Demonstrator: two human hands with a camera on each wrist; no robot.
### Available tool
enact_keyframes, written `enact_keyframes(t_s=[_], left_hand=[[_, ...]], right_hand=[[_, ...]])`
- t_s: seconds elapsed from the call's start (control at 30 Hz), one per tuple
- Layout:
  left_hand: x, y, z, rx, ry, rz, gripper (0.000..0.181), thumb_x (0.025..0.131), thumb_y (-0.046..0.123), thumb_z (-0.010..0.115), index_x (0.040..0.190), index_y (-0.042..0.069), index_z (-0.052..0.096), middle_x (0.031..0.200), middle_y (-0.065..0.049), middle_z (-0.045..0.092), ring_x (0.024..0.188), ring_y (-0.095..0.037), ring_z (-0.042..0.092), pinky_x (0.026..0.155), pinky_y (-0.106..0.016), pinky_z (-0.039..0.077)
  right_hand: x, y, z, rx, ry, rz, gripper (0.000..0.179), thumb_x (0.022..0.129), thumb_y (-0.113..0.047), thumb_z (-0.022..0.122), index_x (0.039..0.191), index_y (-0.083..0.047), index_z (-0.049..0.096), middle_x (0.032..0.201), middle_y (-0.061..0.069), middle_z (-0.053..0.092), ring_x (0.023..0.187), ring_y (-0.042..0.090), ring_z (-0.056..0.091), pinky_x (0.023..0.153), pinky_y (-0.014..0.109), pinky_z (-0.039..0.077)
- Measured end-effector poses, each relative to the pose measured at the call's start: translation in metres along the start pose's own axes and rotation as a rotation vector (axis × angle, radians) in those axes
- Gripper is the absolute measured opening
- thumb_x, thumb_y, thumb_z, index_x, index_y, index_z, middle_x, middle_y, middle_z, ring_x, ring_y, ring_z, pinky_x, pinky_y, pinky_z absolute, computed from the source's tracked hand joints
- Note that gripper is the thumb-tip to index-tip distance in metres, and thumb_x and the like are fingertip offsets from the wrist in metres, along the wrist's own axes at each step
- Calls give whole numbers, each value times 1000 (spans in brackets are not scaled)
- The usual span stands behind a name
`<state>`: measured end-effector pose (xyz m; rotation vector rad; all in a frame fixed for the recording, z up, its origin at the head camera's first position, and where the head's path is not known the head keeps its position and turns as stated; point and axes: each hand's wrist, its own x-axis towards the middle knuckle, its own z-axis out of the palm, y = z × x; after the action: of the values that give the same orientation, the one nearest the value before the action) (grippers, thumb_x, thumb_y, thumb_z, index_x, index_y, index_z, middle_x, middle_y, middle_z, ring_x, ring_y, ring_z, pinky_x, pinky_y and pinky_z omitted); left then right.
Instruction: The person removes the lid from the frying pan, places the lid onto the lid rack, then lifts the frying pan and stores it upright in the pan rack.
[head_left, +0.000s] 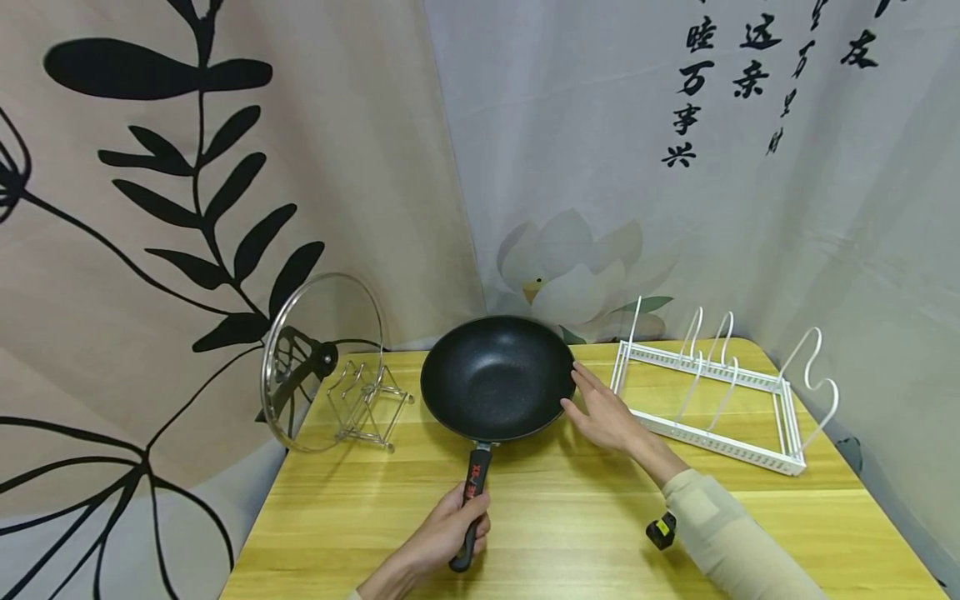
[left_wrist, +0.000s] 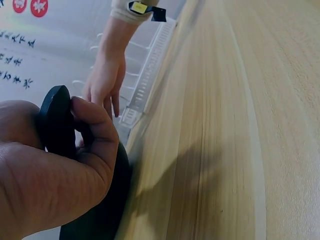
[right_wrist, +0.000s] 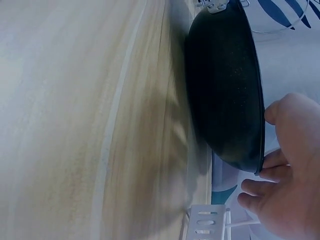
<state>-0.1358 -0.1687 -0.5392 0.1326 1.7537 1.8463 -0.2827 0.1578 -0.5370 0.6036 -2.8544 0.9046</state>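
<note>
A black frying pan (head_left: 498, 379) with a deep bowl stands in the middle of the wooden table, its handle (head_left: 477, 479) toward me. My left hand (head_left: 450, 529) grips that handle near its end, fingers wrapped round it, as the left wrist view also shows. At the pan's right rim is my right hand (head_left: 603, 412), fingers extended and fingertips right at the edge. In the right wrist view the thumb and fingertips of this hand (right_wrist: 295, 165) meet the rim of the pan (right_wrist: 227, 85), seen from its side.
On the left a glass lid (head_left: 330, 358) with a dark knob stands tilted by a small wire rack (head_left: 367, 404). A white rack (head_left: 716, 442) with upright wire dividers occupies the right side. Near my right sleeve (head_left: 727, 517) is a small black object with a yellow mark (head_left: 662, 530).
</note>
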Motion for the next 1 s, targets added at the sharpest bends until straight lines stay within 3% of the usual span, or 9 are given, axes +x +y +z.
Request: enact_keyframes(t_s=[0.47, 1.0], left_hand=[[0, 1, 7, -24, 20, -23, 23, 123, 33, 46, 121, 11, 43, 85, 0, 56, 71, -15, 54, 68, -28, 48], [3, 1, 16, -69, -9, -12, 21, 123, 31, 46, 121, 11, 42, 85, 1, 56, 69, -14, 52, 69, -27, 47]], right_hand=[[0, 1, 0, -11, 56, -8, 67, 115, -30, 64, 163, 12, 47, 178, 29, 40, 164, 49, 44, 134, 65, 40], [-22, -21, 7, -94, 99, -13, 84, 109, -51, 72, 164, 8, 49, 179, 27, 41, 165, 48, 43, 133, 65, 42]])
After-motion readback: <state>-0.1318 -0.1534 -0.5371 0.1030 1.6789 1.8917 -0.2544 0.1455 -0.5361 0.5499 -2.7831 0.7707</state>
